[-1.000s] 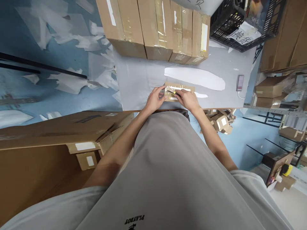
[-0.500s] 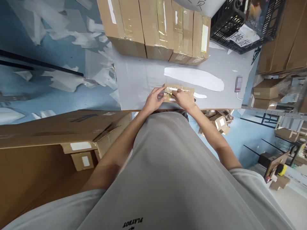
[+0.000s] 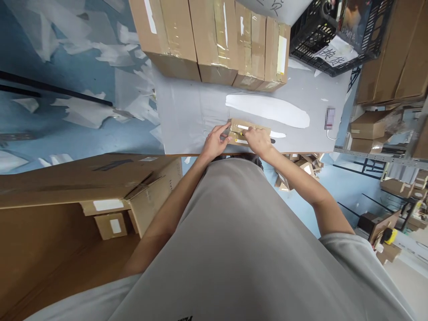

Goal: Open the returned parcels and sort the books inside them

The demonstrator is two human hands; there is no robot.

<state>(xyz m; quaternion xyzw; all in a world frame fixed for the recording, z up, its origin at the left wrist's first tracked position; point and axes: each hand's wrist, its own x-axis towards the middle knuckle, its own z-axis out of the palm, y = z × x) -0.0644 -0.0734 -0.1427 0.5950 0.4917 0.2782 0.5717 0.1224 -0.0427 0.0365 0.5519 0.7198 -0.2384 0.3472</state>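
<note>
A small taped cardboard box [image 3: 248,123] lies on the grey table near its front edge. My left hand [image 3: 215,141] grips the box's left end, thumb at the near corner and fingers at the far one. My right hand [image 3: 258,141] is closed around a utility knife [image 3: 241,133] with a yellow part, its blade directed left across the top of the box. Whether the blade has gone through the tape is too small to tell. The palm hides most of the knife's handle, and a dark end shows past the hand.
Several taped cartons [image 3: 214,49] stand along the table's far side, beside a black plastic crate [image 3: 334,67]. White paper strips [image 3: 267,109] lie beyond the box. A large open carton [image 3: 67,187] is at my left. Paper scraps [image 3: 87,111] litter the blue floor.
My right hand and the knife have shifted slightly rightward along the box. The left hand keeps its hold. The whole view has moved a little.
</note>
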